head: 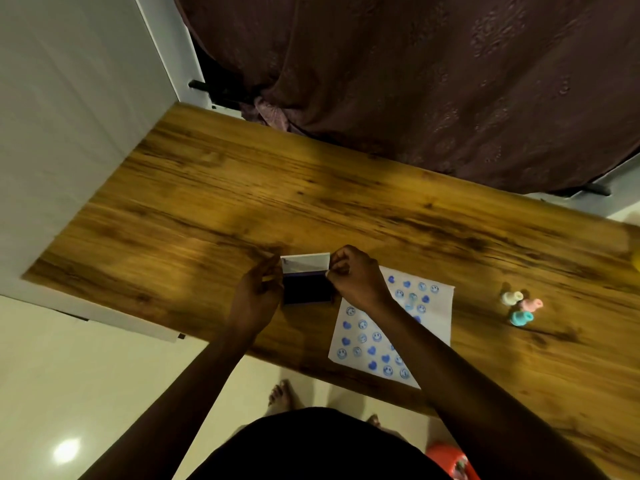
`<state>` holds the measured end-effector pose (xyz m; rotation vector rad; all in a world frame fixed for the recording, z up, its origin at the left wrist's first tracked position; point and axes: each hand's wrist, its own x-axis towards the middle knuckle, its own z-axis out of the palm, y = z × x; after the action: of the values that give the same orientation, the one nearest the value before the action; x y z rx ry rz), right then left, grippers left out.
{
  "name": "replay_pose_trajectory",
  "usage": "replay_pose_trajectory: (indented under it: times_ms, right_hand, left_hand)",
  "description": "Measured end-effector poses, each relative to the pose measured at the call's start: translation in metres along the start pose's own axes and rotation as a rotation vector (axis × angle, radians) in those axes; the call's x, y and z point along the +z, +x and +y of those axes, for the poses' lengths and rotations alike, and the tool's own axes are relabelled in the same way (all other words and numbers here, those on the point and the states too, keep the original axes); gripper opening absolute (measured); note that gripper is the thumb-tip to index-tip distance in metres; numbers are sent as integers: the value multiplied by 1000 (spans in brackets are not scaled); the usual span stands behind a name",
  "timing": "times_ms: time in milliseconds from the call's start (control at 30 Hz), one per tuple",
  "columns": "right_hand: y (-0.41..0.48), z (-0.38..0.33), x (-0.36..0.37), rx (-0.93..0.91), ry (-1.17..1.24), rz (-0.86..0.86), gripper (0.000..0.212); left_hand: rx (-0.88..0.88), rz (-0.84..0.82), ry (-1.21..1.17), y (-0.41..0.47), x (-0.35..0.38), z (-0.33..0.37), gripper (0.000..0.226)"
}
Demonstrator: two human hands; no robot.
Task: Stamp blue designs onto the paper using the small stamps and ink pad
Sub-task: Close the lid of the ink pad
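Note:
A dark blue ink pad lies on the wooden table, its white lid hinged up at the far side. My left hand holds the pad's left edge. My right hand pinches the lid's right corner. To the right lies the white paper, covered with several blue hearts and smiley faces. A clear stamp stands on the paper. Three small stamps sit farther right: white, pink and teal.
A dark maroon curtain hangs behind the table. A white wall panel borders the table's left end. Bare feet show on the cream floor below the near edge. An orange object sits at the bottom.

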<state>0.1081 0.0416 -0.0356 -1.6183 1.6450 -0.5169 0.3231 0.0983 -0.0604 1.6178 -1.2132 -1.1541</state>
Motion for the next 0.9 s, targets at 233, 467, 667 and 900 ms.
replay_pose_trajectory:
  times_ms: [233,467,667,900]
  right_hand:
    - [-12,9,0,-13,5,-4,17]
    - [-24,18,6,16,32,-30,29]
    - [-30,16,7,5,20,-42,34]
    - [-37,8,9,14,43,-67,48]
  left_hand:
    - [-13,48,83,-9,2,-9,41]
    - [-40,23,55,-26,0,2,43]
    - [-35,25,47,-30,2,10,43]
    - [-19,-14,140,-26,4,10,34]
